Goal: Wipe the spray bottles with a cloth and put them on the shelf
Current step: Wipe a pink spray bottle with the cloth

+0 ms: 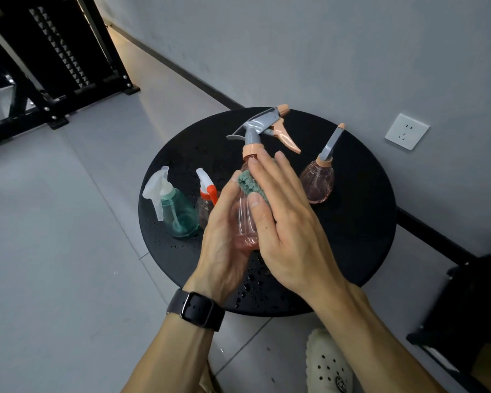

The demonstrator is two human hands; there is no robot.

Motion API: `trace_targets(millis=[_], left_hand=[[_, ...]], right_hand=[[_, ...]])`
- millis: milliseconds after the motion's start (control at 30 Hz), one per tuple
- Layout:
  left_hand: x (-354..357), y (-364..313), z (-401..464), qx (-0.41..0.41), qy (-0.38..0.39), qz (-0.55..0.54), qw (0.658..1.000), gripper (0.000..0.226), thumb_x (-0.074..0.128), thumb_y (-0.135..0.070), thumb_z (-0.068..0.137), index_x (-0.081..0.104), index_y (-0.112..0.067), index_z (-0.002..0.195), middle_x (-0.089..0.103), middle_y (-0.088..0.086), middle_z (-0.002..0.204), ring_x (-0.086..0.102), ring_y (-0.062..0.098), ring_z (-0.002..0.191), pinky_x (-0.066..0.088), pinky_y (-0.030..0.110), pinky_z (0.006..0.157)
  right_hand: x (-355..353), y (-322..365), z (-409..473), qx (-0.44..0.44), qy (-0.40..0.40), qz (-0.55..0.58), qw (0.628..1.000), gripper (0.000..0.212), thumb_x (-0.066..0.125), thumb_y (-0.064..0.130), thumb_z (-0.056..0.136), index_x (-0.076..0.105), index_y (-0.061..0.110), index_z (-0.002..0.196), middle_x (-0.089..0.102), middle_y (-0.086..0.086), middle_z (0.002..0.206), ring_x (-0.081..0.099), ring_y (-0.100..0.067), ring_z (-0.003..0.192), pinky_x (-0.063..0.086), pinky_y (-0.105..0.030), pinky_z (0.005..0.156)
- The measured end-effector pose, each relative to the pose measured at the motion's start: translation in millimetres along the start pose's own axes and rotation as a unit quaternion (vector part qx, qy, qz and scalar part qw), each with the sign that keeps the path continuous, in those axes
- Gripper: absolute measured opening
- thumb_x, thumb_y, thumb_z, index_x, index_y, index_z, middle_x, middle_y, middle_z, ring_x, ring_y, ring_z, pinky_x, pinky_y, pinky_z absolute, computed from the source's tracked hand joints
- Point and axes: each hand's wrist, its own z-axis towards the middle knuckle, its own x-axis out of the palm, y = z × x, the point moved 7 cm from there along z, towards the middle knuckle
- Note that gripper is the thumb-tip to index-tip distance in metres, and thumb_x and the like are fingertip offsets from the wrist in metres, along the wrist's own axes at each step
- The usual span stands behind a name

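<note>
Wiping is under way: left hand (224, 222) is gripping the pink spray bottle (245, 222) above the round black table (366, 236); right hand (284, 219), fingers straight, is pressing the green cloth (248, 184) against it; teal bottle (179, 214) at nine o'clock, orange-trigger bottle (206, 199) beside it and second pink bottle (318, 180) at two o'clock are awaiting wiping, apparently; nothing shelved.

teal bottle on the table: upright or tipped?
Upright. The teal bottle stands on its base on the black table, white trigger head on top, untouched by either hand.

Bare wet table (360, 236) lies at my three o'clock; bottles crowd nine: teal bottle (179, 214), orange-trigger bottle (206, 199). Pink bottle (318, 180) blocks one.
</note>
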Motion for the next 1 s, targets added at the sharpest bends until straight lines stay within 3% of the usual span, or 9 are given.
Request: trace_targets(millis=[100, 267, 367, 500, 633, 733, 833, 1000], left_hand=[[-2, 4, -1, -0.005, -0.007, 0.039, 0.999, 0.033, 0.046, -0.037, 0.100, 0.068, -0.014, 0.099, 0.065, 0.004, 0.084, 0.064, 0.018, 0.079, 0.053, 0.032, 0.072], [2, 7, -6, -0.046, 0.007, 0.077, 0.996, 0.038, 0.043, -0.041, 0.097, 0.067, -0.012, 0.089, 0.062, 0.007, 0.076, 0.061, 0.020, 0.066, 0.051, 0.031, 0.053], [8, 7, -9, -0.069, 0.033, 0.077, 0.994, 0.047, 0.039, -0.042, 0.098, 0.070, -0.015, 0.076, 0.065, 0.006, 0.070, 0.064, 0.019, 0.060, 0.053, 0.032, 0.055], [16, 5, -10, -0.068, 0.064, 0.064, 0.994, 0.049, 0.038, -0.051, 0.100, 0.076, -0.019, 0.096, 0.072, 0.007, 0.088, 0.070, 0.021, 0.077, 0.056, 0.036, 0.066], [12, 3, -9, -0.050, 0.033, 0.049, 0.997, 0.038, 0.049, -0.044, 0.096, 0.073, -0.015, 0.105, 0.074, 0.006, 0.087, 0.072, 0.020, 0.075, 0.057, 0.033, 0.059], [8, 1, -7, -0.030, 0.014, 0.025, 0.999, 0.034, 0.051, -0.039, 0.097, 0.076, -0.017, 0.100, 0.074, 0.007, 0.091, 0.073, 0.020, 0.080, 0.058, 0.032, 0.064], [4, -3, -3, -0.009, -0.005, -0.001, 1.000, 0.033, 0.053, -0.039, 0.098, 0.075, -0.016, 0.107, 0.073, 0.007, 0.096, 0.071, 0.019, 0.085, 0.058, 0.032, 0.072], [-1, -3, 0, -0.022, -0.011, -0.001, 1.000, 0.033, 0.053, -0.039, 0.098, 0.073, -0.013, 0.102, 0.070, 0.005, 0.087, 0.069, 0.018, 0.076, 0.058, 0.030, 0.067]], right_hand=[[-4, -2, 3, -0.001, 0.005, 0.002, 1.000, 0.049, 0.029, 0.027, 0.102, 0.036, 0.010, 0.148, 0.028, 0.002, 0.158, 0.009, -0.007, 0.148, 0.017, -0.028, 0.120], [-10, -9, 5, 0.036, 0.028, 0.044, 0.998, 0.046, 0.032, 0.028, 0.103, 0.039, 0.018, 0.147, 0.029, 0.011, 0.156, 0.010, 0.003, 0.146, 0.014, -0.018, 0.118], [-15, -12, 7, 0.044, 0.039, 0.071, 0.996, 0.045, 0.032, 0.029, 0.103, 0.043, 0.019, 0.145, 0.031, 0.013, 0.155, 0.012, 0.005, 0.145, 0.014, -0.019, 0.118], [-17, -12, 8, 0.042, 0.040, 0.085, 0.995, 0.043, 0.032, 0.028, 0.103, 0.043, 0.019, 0.144, 0.032, 0.013, 0.155, 0.012, 0.004, 0.145, 0.015, -0.019, 0.118], [-13, -13, 4, 0.049, 0.039, 0.082, 0.995, 0.044, 0.032, 0.029, 0.103, 0.040, 0.020, 0.145, 0.030, 0.014, 0.155, 0.011, 0.005, 0.145, 0.015, -0.019, 0.118], [-8, -13, 3, 0.050, 0.040, 0.079, 0.995, 0.046, 0.031, 0.028, 0.103, 0.036, 0.020, 0.148, 0.027, 0.012, 0.157, 0.008, 0.004, 0.146, 0.014, -0.020, 0.119], [-3, -10, 1, 0.046, 0.046, 0.076, 0.995, 0.048, 0.029, 0.028, 0.104, 0.030, 0.019, 0.151, 0.022, 0.012, 0.159, 0.004, 0.002, 0.146, 0.012, -0.020, 0.119], [0, -5, -1, 0.022, 0.035, 0.051, 0.998, 0.050, 0.026, 0.031, 0.103, 0.031, 0.015, 0.150, 0.022, 0.008, 0.159, 0.004, -0.002, 0.148, 0.011, -0.018, 0.119]])
